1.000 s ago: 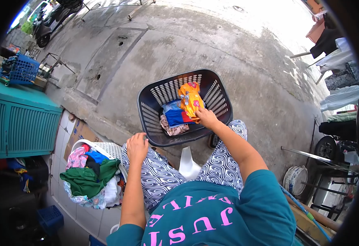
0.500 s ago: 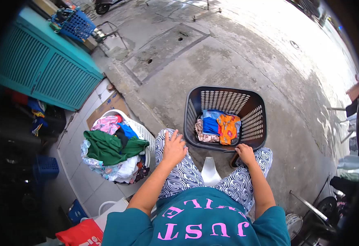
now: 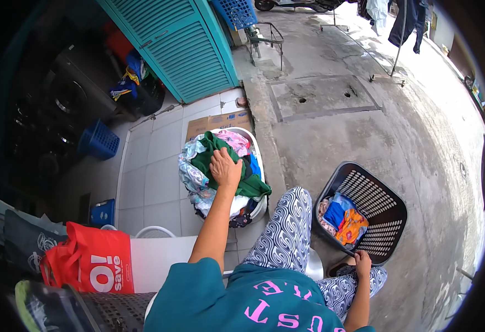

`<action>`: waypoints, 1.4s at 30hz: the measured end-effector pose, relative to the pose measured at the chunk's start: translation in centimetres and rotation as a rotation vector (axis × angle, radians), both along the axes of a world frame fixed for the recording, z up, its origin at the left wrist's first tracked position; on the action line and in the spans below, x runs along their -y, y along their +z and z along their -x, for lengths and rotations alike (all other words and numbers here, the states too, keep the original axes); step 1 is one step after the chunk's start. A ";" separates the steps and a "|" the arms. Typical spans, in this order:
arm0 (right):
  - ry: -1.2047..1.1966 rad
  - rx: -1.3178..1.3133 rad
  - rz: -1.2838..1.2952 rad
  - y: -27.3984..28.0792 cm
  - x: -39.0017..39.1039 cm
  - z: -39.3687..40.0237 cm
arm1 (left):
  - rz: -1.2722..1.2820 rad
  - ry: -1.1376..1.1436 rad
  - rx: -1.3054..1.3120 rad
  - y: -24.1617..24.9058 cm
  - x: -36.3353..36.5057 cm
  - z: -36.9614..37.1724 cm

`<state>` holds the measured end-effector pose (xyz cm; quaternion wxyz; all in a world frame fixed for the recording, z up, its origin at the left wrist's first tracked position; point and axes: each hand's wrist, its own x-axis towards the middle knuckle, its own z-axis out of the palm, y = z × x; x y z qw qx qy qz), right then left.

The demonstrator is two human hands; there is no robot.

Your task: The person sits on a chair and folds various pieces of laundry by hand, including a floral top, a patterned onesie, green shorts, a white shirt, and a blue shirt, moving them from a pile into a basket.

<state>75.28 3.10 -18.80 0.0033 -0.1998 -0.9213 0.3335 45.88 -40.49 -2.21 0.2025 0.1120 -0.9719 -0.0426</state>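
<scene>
My left hand [image 3: 226,167] is on a dark green garment [image 3: 252,186] at the top of a heaped white laundry basket [image 3: 258,145], its fingers curled into the cloth. Pink, light blue patterned, white and dark clothes lie around it. At the near rim of a black slotted laundry basket [image 3: 389,221], my right hand [image 3: 362,262] has its fingers closed on the edge. Inside that basket are a blue folded cloth [image 3: 335,214], an orange patterned garment [image 3: 353,226] and a pale patterned piece.
A red shopping bag [image 3: 90,260] stands at my left beside a white surface [image 3: 167,257]. Flattened cardboard [image 3: 220,123] lies behind the white basket. A teal louvred door [image 3: 184,50] and a blue basket [image 3: 101,139] are farther off. Clothes hang on a rack at the back right.
My left hand has left my knee and reached onto the green garment in the white basket. The view has turned left. My right hand stays at the black basket's rim.
</scene>
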 end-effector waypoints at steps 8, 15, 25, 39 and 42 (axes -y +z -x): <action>-0.238 -0.317 0.069 0.5 -0.3 3.1 | -0.356 -0.185 -0.082 0.8 -2.1 -1.0; -0.008 -0.238 0.775 7.5 8.8 12.4 | -0.413 -0.287 0.008 0.7 -3.3 -2.1; 0.213 -0.173 0.491 7.5 9.0 13.6 | -0.201 0.238 -0.132 0.3 12.0 2.1; -0.051 -0.238 0.868 8.6 6.7 12.6 | -1.624 -0.056 -0.855 10.8 14.3 3.1; -0.031 -0.237 0.903 10.4 8.4 13.2 | -1.512 -0.234 -0.761 14.4 9.2 2.2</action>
